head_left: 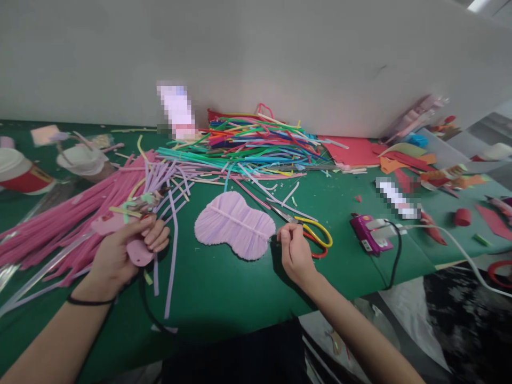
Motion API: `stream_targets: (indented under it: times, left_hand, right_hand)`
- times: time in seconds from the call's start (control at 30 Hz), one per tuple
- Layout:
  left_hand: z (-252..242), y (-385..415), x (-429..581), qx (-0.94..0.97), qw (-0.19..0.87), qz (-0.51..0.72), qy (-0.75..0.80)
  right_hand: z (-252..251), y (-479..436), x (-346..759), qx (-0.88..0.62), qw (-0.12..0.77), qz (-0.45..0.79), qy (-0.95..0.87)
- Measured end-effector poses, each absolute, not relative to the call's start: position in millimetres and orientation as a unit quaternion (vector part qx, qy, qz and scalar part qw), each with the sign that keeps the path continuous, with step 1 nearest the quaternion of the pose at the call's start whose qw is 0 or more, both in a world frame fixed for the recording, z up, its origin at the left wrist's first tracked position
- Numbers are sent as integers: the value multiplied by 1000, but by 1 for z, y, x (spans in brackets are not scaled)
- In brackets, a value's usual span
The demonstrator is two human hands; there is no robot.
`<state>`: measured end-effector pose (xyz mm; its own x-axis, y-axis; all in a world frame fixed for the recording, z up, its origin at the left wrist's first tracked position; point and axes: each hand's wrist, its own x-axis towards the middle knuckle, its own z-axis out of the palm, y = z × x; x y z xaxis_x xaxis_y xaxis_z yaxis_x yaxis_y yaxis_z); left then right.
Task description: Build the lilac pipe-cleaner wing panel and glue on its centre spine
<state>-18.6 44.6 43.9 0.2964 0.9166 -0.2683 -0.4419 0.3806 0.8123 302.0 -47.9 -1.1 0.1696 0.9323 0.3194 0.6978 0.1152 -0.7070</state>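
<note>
A lilac piece [234, 225], made of flattened pipe cleaners in a two-lobed shape, lies mid-table. My right hand [295, 250] is at its right edge with fingers curled; what they pinch, if anything, is too small to make out. Beside that hand lie scissors [316, 229] with yellow and red handles. My left hand [138, 242] has its fingers wrapped round a pink rounded tool [140, 253] with a black cord. Lilac strips [173, 256] lie beside and under this hand.
Pink pipe cleaners [76, 213] cover the left side, near two cups [22, 173]. A colourful pile [260, 141] lies along the wall. On the right are a purple power bank [370, 233], a white cable [460, 242], and red sheets [352, 151].
</note>
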Motion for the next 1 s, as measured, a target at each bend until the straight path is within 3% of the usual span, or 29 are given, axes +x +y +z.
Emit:
stream_targets:
  times: [0.17,0.37,0.53,0.67,0.83,1.0]
  left_hand:
    - [44,45,-19,324,739,460,370]
    - [44,45,-21,339,737,458,364]
    - [48,43,-20,307,754,445,372]
    - [48,42,-20,306,747,449,382]
    - [47,39,-13,361,733,432,382]
    - [50,31,4,417,722,386,394]
  right_hand:
    - [13,-45,300,-638,465,196,-582]
    - [50,-33,291,-509,531,535,-416]
    - [65,-26,291,-467,529,622,-340]
    - [64,-20,303,-506,528,562,-386]
    - [60,-9,327,-567,538,386,-490]
    - [62,4,348,-675,389,149,-609]
